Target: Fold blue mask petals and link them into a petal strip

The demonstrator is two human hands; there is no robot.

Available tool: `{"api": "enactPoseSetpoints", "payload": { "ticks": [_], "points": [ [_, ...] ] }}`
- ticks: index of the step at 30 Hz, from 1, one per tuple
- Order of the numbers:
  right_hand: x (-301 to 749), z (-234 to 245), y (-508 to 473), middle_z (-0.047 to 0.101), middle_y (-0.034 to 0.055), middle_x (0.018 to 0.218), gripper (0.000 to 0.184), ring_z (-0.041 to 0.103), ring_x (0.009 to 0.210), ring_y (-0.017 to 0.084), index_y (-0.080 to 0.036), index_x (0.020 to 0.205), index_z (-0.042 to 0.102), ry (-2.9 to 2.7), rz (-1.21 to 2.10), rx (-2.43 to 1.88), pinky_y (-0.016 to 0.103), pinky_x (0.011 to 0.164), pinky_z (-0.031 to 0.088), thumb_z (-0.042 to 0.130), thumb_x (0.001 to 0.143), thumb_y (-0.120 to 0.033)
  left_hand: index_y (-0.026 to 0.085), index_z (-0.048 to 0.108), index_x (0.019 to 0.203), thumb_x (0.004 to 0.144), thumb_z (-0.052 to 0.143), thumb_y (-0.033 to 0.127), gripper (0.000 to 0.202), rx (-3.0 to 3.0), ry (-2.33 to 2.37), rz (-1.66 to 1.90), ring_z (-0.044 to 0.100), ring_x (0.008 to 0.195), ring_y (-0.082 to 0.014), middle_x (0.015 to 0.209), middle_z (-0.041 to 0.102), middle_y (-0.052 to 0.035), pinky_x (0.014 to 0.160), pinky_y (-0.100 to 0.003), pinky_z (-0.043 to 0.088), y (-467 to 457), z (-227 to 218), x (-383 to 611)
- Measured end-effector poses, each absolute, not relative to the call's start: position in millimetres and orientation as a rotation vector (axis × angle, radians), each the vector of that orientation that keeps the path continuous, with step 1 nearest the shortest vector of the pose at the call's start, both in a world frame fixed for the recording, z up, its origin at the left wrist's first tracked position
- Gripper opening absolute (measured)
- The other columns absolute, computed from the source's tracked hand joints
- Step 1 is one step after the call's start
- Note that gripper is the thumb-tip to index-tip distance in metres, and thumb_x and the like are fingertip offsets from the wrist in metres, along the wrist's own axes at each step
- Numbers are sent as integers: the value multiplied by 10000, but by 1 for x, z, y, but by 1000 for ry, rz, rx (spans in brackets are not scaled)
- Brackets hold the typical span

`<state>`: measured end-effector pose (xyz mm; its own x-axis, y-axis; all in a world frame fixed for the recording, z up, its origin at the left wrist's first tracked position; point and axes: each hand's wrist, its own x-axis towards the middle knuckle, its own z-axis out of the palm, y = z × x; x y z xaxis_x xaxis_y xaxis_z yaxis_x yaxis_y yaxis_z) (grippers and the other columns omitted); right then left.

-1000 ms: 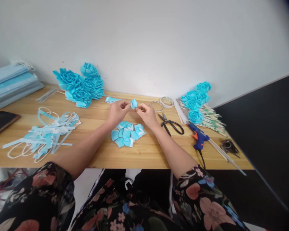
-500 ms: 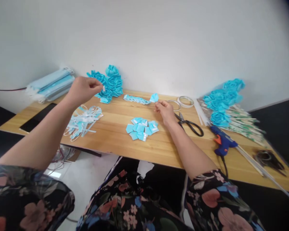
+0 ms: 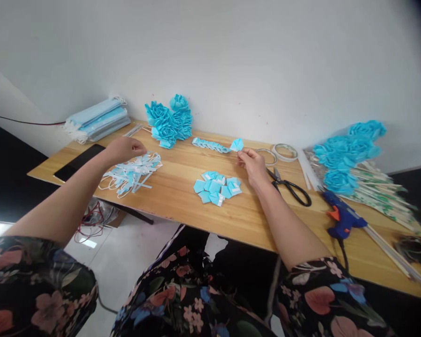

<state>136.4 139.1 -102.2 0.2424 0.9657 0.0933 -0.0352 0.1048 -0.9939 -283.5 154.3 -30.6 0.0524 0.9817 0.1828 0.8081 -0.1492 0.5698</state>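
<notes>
My right hand [image 3: 252, 164] pinches a small folded blue piece [image 3: 237, 144] just above the wooden table [image 3: 182, 196], near a strip of joined blue folds [image 3: 210, 145]. My left hand [image 3: 124, 149] is out to the left, fingers closed, hovering at the top of a heap of cut white and blue mask strips [image 3: 131, 172]; what it pinches, if anything, I cannot make out. Between the hands lies a small pile of folded blue squares [image 3: 217, 186].
Blue fabric roses [image 3: 168, 119] and a stack of face masks [image 3: 96, 119] sit at the back left, a phone [image 3: 79, 161] at the left edge. Right of my hand lie tape rolls [image 3: 284, 152], black scissors [image 3: 291, 187], a blue glue gun [image 3: 342, 220], more roses on sticks [image 3: 347, 154].
My hands have parted: the left one swung out to the left and came down onto the strip heap. The right keeps the blue piece. The view turned left.
</notes>
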Motion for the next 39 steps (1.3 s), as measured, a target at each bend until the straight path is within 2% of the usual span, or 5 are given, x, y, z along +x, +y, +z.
{"api": "enactPoseSetpoints", "payload": {
  "ticks": [4, 10, 25, 33, 39],
  "points": [
    [132, -95, 132, 609, -35, 710, 256, 524, 641, 99, -201, 738, 639, -1081, 1030, -1137, 243, 634, 470, 731, 648, -421, 199, 758, 1000, 773, 664, 372, 300, 2183, 1723, 744, 531, 682, -160, 781, 671, -37, 699, -281, 419, 147, -27, -238],
    [126, -84, 124, 598, -44, 695, 264, 526, 651, 95, -197, 722, 626, -1152, 1105, -1040, 235, 652, 464, 734, 670, -432, 186, 736, 1085, 721, 658, 553, 522, 1789, 1214, 819, 601, 768, -183, 934, 722, -80, 674, -297, 466, 149, -46, -115],
    [143, -85, 131, 722, 29, 878, 360, 640, 819, 155, -209, 871, 728, -1095, 1193, -1062, 263, 711, 527, 679, 711, -528, 168, 638, 644, 600, 702, 435, 278, 1426, 1054, 945, 516, 570, -107, 596, 602, -6, 569, -243, 397, 176, -61, -40],
    [148, -85, 137, 687, -13, 757, 276, 565, 665, 102, -197, 791, 713, -1261, 985, -1132, 231, 650, 486, 704, 722, -464, 167, 626, 644, 656, 688, 448, 288, 1511, 1033, 904, 493, 540, -105, 595, 592, -9, 559, -251, 388, 175, -62, -39],
    [161, -84, 143, 645, -9, 759, 356, 552, 680, 110, -202, 765, 649, -950, 964, -1209, 218, 546, 504, 728, 634, -524, 166, 762, 949, 791, 550, 371, 335, 1867, 1258, 976, 598, 639, -166, 785, 739, -60, 603, -263, 433, 193, -70, -49]
  ]
}}
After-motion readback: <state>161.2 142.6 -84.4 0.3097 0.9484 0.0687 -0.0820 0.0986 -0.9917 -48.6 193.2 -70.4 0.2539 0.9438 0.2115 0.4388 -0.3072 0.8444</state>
